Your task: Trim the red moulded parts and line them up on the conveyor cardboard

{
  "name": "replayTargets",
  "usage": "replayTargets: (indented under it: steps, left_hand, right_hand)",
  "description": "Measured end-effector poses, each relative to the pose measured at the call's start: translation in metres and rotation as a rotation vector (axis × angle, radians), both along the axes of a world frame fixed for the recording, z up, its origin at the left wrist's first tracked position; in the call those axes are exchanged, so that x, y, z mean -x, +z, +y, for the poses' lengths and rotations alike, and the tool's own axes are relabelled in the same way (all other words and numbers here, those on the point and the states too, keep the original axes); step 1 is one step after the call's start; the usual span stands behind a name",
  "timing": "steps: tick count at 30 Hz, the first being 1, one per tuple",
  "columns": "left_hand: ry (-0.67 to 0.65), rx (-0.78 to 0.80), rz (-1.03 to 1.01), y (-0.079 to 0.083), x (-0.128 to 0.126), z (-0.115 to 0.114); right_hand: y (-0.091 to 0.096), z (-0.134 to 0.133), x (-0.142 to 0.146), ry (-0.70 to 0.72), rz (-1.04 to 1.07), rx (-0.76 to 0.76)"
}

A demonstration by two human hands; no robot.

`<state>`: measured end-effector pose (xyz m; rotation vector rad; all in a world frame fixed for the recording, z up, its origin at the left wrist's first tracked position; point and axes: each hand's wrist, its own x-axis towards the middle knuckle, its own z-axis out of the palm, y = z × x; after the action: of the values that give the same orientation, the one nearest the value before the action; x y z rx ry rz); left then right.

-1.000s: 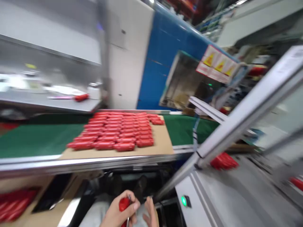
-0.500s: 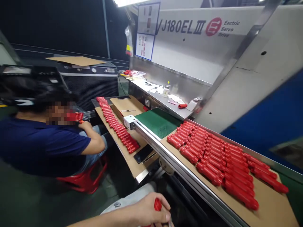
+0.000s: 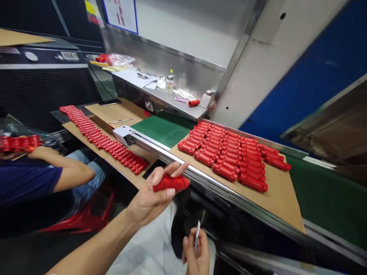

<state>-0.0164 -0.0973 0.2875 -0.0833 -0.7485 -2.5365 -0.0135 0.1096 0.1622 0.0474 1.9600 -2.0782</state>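
Note:
My left hand (image 3: 151,194) is shut around a red moulded plastic part (image 3: 171,183), holding it just in front of the conveyor's metal side rail (image 3: 183,164). Lower down, over my light trousers, my right hand (image 3: 196,250) pinches a small metal blade tool (image 3: 197,236) and stands apart from the red part. Many similar red parts (image 3: 222,156) lie in tight rows on a cardboard sheet (image 3: 275,191) beyond the rail, out of reach of my fingertips.
A seated co-worker's arm (image 3: 63,168) sits at the left, near a long row of red parts (image 3: 100,139) on cardboard. A green conveyor belt (image 3: 163,130) runs behind the rail. A steel shelf (image 3: 160,95) holds bottles, papers and a red part.
The view has swung from a steep tilt to a steadier look along the conveyor. My hands have come apart, with the red part raised in my left and the tool lowered in my right.

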Motion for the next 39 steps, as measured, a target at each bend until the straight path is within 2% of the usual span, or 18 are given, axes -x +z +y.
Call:
replayTargets:
  steps: [2,7,9,14,18,22,28,35,39]
  left_hand:
    - [0.001,0.045,0.068,0.004,0.008,0.0]
    - [-0.013,0.156,0.128,0.011,0.009,0.016]
    - [-0.02,0.214,0.118,0.012,0.006,0.022]
    - [-0.036,0.27,0.075,0.009,-0.001,0.029]
    - [-0.007,0.269,0.035,0.007,-0.006,0.033]
    - [-0.005,0.351,0.097,0.004,-0.012,0.034]
    - [0.059,0.654,0.076,0.001,-0.023,0.034]
    - [0.144,0.868,0.085,-0.004,-0.031,0.034]
    - [0.221,0.955,0.045,-0.013,-0.036,0.035]
  right_hand:
    - [0.014,-0.002,0.007,-0.074,0.032,-0.003]
    - [0.056,0.007,0.019,-0.081,0.185,-0.166]
    - [0.072,0.013,0.025,-0.036,0.331,-0.247]
    - [0.109,0.022,0.049,0.18,0.904,-0.395]
    - [0.129,0.022,0.055,0.224,0.933,-0.394]
    - [0.14,0.02,0.05,0.239,0.987,-0.412]
    - [0.151,0.015,0.047,0.311,0.976,-0.428]
    - [0.154,0.016,0.044,0.339,1.05,-0.507]
    - [0.152,0.016,0.043,0.331,1.097,-0.548]
